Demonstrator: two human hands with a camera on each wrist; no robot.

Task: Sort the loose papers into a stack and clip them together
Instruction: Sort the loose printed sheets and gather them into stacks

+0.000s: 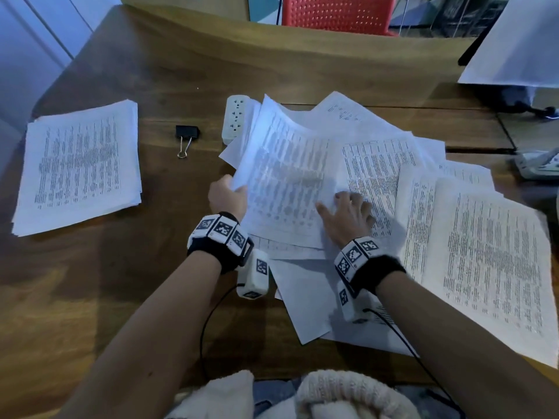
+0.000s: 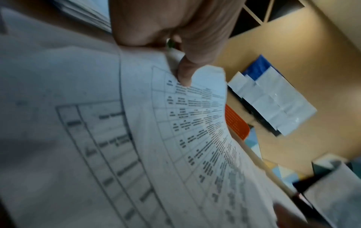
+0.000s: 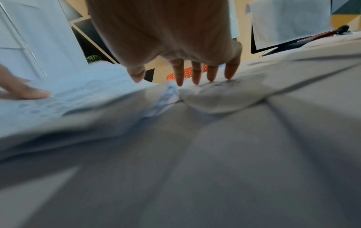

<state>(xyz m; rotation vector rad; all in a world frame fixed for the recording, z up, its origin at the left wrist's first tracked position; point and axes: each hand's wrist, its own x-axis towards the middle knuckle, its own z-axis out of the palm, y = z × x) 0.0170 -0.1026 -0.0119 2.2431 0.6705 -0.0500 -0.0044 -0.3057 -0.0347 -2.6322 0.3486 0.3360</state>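
Note:
Loose printed papers [image 1: 472, 237] lie fanned over the right half of the wooden table [image 1: 169, 71]. My left hand [image 1: 230, 195] pinches the left edge of a few raised sheets [image 1: 287, 176]; in the left wrist view the thumb [image 2: 183, 74] presses on the printed sheet [image 2: 195, 123]. My right hand [image 1: 348, 213] lies spread, fingers straight, on the papers just to the right of those sheets; in the right wrist view its fingertips [image 3: 195, 80] touch the paper [image 3: 215, 98]. A squared stack of papers [image 1: 78, 164] lies at the left. A black binder clip [image 1: 187, 134] sits between the stack and the loose pile.
A white power strip [image 1: 234, 119] lies partly under the loose sheets at the back. A red chair [image 1: 338, 13] stands behind the table. More white sheets [image 1: 520, 46] lean at the far right, above a device [image 1: 541, 161] at the table's right edge.

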